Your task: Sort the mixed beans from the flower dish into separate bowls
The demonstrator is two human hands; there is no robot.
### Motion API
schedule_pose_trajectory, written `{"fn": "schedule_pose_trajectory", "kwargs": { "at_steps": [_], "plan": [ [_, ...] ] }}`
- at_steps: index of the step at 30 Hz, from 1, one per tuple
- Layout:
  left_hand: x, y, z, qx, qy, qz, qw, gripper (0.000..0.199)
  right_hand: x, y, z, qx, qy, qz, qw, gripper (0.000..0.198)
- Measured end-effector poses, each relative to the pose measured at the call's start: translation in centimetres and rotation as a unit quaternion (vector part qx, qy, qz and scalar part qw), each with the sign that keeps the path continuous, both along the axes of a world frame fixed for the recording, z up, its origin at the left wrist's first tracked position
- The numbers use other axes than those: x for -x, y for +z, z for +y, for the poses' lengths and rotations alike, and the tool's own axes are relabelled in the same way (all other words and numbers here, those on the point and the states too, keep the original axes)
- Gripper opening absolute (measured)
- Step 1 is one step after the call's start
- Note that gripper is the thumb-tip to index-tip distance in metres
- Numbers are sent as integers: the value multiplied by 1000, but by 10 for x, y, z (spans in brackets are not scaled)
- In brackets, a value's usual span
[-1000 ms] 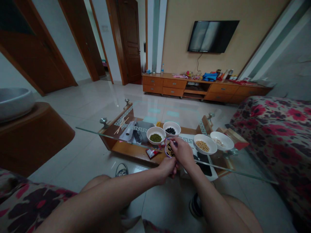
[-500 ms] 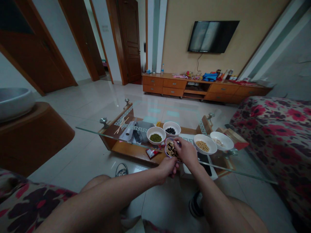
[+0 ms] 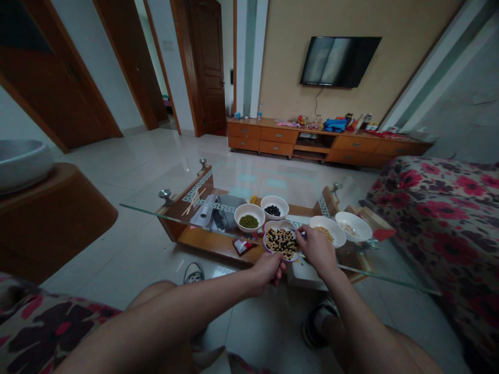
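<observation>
A scalloped bowl with a purple rim (image 3: 266,247) holds mixed black and pale yellow beans (image 3: 281,241). It is at the near edge of the glass table. My left hand (image 3: 268,269) is closed on its near edge, thumb on top. Closed in a pinch at the bowl's right side is my right hand (image 3: 317,248); what lies between its fingertips is too small to make out. Behind the bowl stand a white bowl of green beans (image 3: 248,222) and a white bowl of black beans (image 3: 273,210). A white bowl of yellow beans (image 3: 338,238) is partly hidden by my right hand.
At the right is another white bowl (image 3: 362,236) with a little pale content. Under the glass tabletop (image 3: 163,212) lie a red packet (image 3: 242,246) and a white box (image 3: 307,275). Chopsticks (image 3: 194,202) are at the left. A flowered sofa (image 3: 440,208) borders the right side.
My right hand has moved right, from over the middle of the scalloped bowl to its right side, uncovering the mixed beans. My left hand keeps its hold on the bowl.
</observation>
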State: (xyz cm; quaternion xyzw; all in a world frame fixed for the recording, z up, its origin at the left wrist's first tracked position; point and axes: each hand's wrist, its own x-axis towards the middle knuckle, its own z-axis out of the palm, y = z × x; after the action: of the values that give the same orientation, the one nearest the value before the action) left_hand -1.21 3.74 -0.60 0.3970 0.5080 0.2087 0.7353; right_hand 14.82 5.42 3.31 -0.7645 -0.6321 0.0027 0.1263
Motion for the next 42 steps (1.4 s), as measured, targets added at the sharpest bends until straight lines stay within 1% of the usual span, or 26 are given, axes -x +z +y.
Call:
{"fn": "schedule_pose_trajectory", "kwargs": {
  "at_steps": [6,13,42],
  "plan": [
    [-1,-1,0,1,-1,2,1000,31,0,-4,2,32,14,-1,999,27],
    [-1,-1,0,-2,2,5,1000,32,4,-7,4,45,24,-11,999,28],
    [-1,-1,0,3,5,1,1000,33,5,-8,4,40,21,-26,999,27]
  ]
}}
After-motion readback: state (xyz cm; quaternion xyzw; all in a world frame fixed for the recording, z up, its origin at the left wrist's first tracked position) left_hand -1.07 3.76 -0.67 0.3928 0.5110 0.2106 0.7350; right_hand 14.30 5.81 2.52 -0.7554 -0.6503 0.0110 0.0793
